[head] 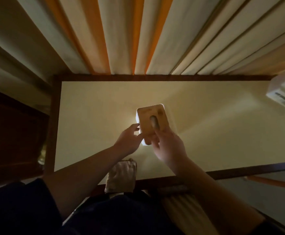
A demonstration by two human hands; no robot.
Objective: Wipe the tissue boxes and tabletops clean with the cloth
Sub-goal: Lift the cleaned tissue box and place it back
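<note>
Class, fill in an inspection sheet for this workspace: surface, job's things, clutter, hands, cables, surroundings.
Surface: cream tabletop with a dark wooden rim.
Job's things: tissue box with wooden lid, mid-table; folded cloth lying over the near edge.
Clutter: nothing seen.
Hands: right hand grips the box's near end; left hand, fingers straight, touches its left side.
Cables: nothing seen.
Surroundings: striped curtains behind; second white box far right.

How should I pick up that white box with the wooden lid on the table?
Grip the white tissue box with the wooden lid across its two long side walls, coming from the near short end. Those walls look flat and the box narrow enough for one hand. The right hand already holds that end, and the left hand touches its left wall.
</note>
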